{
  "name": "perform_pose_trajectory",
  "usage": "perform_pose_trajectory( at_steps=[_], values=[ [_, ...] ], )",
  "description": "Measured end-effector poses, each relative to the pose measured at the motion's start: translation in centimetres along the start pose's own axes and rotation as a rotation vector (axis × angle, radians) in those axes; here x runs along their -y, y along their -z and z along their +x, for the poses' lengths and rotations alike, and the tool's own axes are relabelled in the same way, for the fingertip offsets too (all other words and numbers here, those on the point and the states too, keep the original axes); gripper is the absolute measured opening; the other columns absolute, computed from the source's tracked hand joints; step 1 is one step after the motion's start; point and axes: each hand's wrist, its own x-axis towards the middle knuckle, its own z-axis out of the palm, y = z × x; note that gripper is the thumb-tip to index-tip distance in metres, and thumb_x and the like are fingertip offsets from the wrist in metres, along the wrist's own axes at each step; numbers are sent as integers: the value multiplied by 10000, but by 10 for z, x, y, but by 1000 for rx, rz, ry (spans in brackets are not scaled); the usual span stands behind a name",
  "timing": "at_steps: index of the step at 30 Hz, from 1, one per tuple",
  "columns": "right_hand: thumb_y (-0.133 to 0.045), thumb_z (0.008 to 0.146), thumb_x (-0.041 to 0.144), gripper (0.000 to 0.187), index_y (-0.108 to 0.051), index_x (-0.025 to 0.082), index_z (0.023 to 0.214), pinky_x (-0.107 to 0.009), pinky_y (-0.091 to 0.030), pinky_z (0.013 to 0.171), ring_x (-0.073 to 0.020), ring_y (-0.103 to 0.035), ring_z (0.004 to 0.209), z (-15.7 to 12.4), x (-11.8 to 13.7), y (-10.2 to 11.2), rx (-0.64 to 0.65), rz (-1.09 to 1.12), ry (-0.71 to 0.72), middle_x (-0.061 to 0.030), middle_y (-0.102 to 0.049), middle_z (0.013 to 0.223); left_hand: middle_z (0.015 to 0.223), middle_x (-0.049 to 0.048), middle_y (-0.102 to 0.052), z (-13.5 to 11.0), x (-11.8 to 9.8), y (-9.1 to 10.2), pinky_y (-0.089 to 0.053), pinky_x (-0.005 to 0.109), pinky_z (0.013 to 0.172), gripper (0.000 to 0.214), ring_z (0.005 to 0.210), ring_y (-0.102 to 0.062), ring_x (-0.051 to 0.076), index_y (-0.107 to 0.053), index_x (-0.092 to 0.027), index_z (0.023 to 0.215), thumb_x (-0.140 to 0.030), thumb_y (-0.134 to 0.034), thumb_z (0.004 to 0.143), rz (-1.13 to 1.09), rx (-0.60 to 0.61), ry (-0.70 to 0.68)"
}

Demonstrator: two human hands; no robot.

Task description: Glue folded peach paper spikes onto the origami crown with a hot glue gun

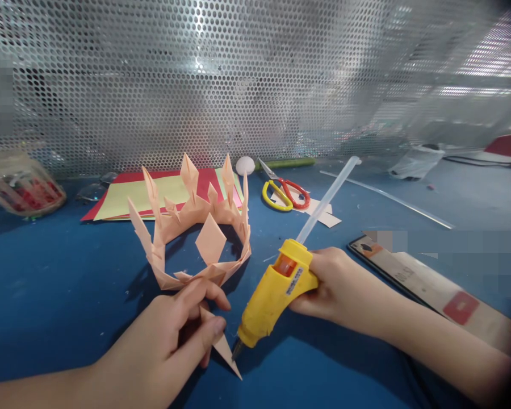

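My right hand (327, 284) is wrapped round a yellow glue gun (268, 301), with a clear glue stick (329, 199) poking out of its back end. The gun's dark nozzle points down at the tip of a folded peach paper piece (226, 347). That pointed piece is pinched between the thumb and fingers of my left hand (187, 329); part of it is hidden by them. Just beyond my left fingers a peach paper crown (183, 218) stands upright on the blue table, ringed with several diamond-shaped points.
Coloured paper sheets (123, 196) lie behind the crown. Scissors (283, 190) rest on white paper scraps (326, 216). A spare glue stick (392, 199) and a phone (417, 278) lie at right, a jar (23, 182) at left. A perforated metal panel (153, 85) closes off the back.
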Motion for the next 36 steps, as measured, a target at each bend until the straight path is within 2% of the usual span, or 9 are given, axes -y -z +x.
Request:
perform_pose_trajectory(
  at_steps=[9,15,19,21,25,29,33,36],
  values=[
    [-630,748,233,56,-642,198,706,-178,-385,449,-80,-541,447,0,-8,-3,-21,41,127,37,-616,570,567,-73,-588,-1,-1,1,-504,213,579,173,518,-596,132,-574,-251,945,-385,-471,907,18,63,65],
    [-640,767,192,107,-612,204,665,-163,-405,482,-69,-549,474,-2,-9,1,-44,28,210,42,-615,591,596,-64,-592,1,0,2,-479,220,623,242,564,-587,134,-536,-257,1013,-426,-387,922,59,100,110],
    [-655,736,126,129,-590,208,661,-160,-407,502,-66,-537,482,-2,-9,2,-60,24,286,53,-598,584,806,-17,-677,-1,0,1,-478,219,614,258,552,-579,110,-547,-246,976,-444,-396,909,68,99,123],
    [-654,730,110,120,-607,213,691,-168,-426,529,-82,-573,525,-2,-9,2,-50,27,291,42,-633,623,821,-12,-680,-1,1,0,-478,218,607,269,553,-581,110,-550,-244,986,-450,-396,907,60,102,129],
    [-647,738,114,124,-602,216,684,-179,-439,533,-97,-592,541,-1,-8,0,-84,44,312,26,-651,643,630,-47,-612,-1,1,1,-481,224,619,272,565,-589,135,-547,-249,1011,-442,-382,913,51,112,127],
    [-660,754,153,86,-618,209,704,-172,-442,518,-93,-597,530,-1,-8,-4,-103,79,274,22,-657,644,805,-15,-672,0,0,1,-486,225,631,281,564,-580,115,-536,-245,1011,-462,-389,909,67,109,126],
    [-642,787,221,61,-650,200,730,-178,-445,505,-94,-597,520,0,-11,-6,-69,103,198,17,-665,649,620,-60,-596,0,1,1,-487,221,625,245,595,-598,138,-536,-258,1021,-428,-395,916,55,103,137],
    [-639,781,252,111,-643,191,688,-176,-399,452,-78,-540,457,0,-12,-8,-39,87,180,33,-618,577,597,-71,-585,0,2,1,-495,219,620,202,578,-603,136,-545,-264,994,-413,-429,922,41,96,111]
  ],
)
